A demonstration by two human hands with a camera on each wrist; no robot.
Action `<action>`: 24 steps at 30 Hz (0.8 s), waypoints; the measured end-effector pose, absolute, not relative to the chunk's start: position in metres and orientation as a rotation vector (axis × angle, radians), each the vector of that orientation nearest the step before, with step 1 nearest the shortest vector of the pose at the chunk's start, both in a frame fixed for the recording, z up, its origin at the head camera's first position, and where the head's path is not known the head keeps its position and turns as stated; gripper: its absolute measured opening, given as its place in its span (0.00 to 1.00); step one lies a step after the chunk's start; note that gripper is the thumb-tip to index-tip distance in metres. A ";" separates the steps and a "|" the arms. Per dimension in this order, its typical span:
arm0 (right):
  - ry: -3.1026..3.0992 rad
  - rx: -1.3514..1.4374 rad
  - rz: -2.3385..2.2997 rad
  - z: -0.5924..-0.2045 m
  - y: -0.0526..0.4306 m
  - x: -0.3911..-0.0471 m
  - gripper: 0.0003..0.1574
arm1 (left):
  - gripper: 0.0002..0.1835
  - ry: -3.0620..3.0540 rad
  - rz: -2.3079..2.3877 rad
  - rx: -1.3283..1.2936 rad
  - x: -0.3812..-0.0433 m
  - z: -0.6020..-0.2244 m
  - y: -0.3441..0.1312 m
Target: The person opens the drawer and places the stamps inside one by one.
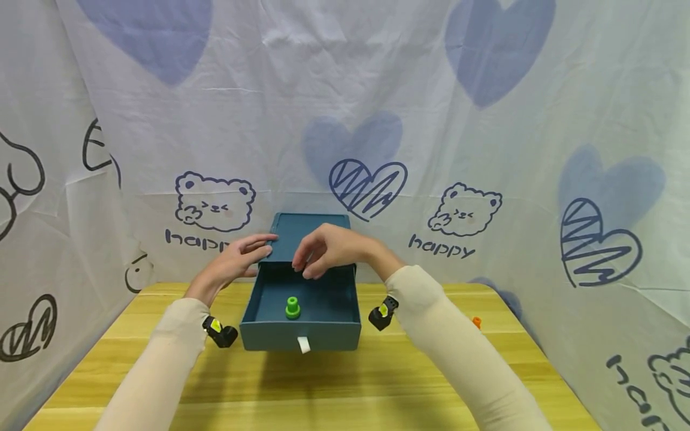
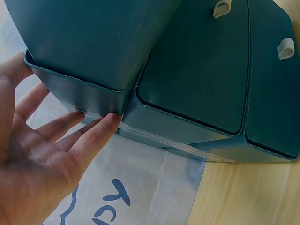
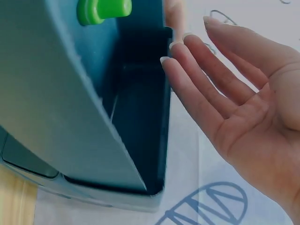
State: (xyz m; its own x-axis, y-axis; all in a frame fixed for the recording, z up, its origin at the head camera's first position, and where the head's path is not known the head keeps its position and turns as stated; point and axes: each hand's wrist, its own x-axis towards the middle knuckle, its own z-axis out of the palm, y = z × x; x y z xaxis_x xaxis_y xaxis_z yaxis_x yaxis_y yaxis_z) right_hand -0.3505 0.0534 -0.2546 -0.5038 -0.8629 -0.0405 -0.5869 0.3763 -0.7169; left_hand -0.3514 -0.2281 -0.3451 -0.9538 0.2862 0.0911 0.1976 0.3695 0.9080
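Screened-off tabletop setting, heart-and-bear printed fabric walls, wood-grain table

Yellow wood-grain table — blue drawer unit standing on it, small orange piece toward the right edge

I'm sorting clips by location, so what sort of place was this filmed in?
Probably a small makeshift filming corner indoors, though the room beyond is hidden: printed sheets hang behind and to both sides of a wood-grained table, and small wrist cameras are being worn.
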 end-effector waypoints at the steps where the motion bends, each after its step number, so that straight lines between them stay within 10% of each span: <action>1: 2.233 -1.260 -0.926 -0.254 0.057 -0.350 0.16 | 0.32 2.529 1.662 0.449 -0.352 -0.345 -0.228; 24: 2.311 -1.170 -1.098 -0.275 0.170 -0.342 0.25 | 0.33 2.527 1.662 0.459 -0.351 -0.346 -0.229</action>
State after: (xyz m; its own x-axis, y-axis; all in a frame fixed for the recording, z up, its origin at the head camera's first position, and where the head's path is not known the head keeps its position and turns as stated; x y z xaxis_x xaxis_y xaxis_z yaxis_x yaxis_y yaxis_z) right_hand -0.3423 0.1703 -0.2749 -0.6099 -0.7908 0.0516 -0.5394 0.3666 -0.7580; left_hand -0.3513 -0.2295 -0.3461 -0.9516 0.2923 0.0950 0.2029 0.3656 0.9084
